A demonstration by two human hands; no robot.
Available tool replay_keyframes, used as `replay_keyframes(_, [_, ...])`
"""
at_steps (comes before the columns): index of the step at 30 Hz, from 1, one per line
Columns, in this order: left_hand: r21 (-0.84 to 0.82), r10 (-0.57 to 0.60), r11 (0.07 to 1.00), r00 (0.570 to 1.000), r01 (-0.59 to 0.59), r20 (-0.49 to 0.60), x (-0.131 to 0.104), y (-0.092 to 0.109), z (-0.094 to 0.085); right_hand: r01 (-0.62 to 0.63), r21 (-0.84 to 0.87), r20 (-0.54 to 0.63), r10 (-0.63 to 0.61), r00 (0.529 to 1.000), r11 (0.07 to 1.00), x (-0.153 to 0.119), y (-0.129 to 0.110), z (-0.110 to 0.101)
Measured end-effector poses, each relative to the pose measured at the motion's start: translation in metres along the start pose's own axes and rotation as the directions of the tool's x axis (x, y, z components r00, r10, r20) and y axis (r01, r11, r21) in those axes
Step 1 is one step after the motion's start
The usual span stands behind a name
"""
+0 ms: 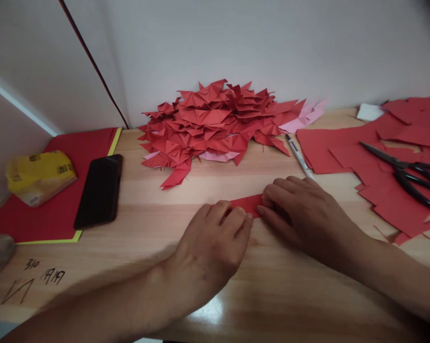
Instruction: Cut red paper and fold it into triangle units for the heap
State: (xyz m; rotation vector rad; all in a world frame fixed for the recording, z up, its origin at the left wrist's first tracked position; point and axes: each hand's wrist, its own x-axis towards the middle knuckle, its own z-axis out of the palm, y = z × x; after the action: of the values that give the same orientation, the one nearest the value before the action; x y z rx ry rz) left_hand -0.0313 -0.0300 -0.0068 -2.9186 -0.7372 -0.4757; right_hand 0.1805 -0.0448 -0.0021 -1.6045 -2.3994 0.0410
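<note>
A narrow folded strip of red paper [249,205] lies on the wooden table between my two hands. My left hand [218,238] is closed over the strip's left part, its curled fingers pressing on the paper. At the other end my right hand [295,205] grips the strip, with thumb and bent fingers at its edge. Only the middle stretch of the paper shows; the ends are hidden beneath my fingers. Behind the hands rises a heap of folded red paper pieces [215,124], with a few pink ones among them.
To the right, black-handled scissors [401,164] rest on scattered red paper sheets [358,162], and a marker pen [299,155] lies nearby. On the left are a phone [98,190], a yellow packet [41,176] and stacked red sheets [54,224]. A wall [258,43] bounds the back.
</note>
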Motion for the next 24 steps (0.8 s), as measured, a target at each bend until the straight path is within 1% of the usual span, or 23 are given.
replay_keyframes(5, [0.062, 0.035, 0.997, 0.999, -0.034, -0.019, -0.001, 0.001, -0.002, 0.006, -0.037, -0.025, -0.007, 1.0, 0.999, 0.0, -0.001, 0.0])
replay_keyframes(9, [0.081, 0.056, 0.995, 0.998, -0.055, -0.009, -0.001, 0.002, -0.005, 0.01, -0.06, -0.032, -0.012, 0.999, 0.998, -0.001, -0.002, 0.0])
replay_keyframes(17, [0.107, 0.082, 0.991, 0.997, -0.08, -0.007, -0.001, 0.001, -0.006, 0.019, -0.037, -0.04, -0.02, 0.999, 0.999, -0.004, 0.001, -0.001])
replay_keyframes(19, [0.108, 0.08, 0.991, 0.997, -0.079, -0.008, 0.0, 0.001, -0.006, 0.053, 0.001, -0.068, -0.053, 0.996, 0.999, -0.008, 0.0, -0.005])
replay_keyframes(22, [0.104, 0.064, 0.993, 0.998, -0.064, -0.005, 0.0, 0.001, -0.006, 0.151, 0.042, -0.124, -0.145, 0.982, 0.988, -0.017, -0.006, -0.009])
replay_keyframes(23, [0.1, 0.059, 0.993, 0.998, -0.059, -0.002, 0.0, 0.001, -0.006, 0.171, 0.038, -0.131, -0.165, 0.978, 0.985, -0.021, -0.008, -0.009])
replay_keyframes(24, [0.094, 0.057, 0.994, 0.998, -0.057, 0.002, 0.0, 0.002, -0.006, 0.186, 0.032, -0.104, -0.182, 0.978, 0.982, -0.025, -0.011, -0.008])
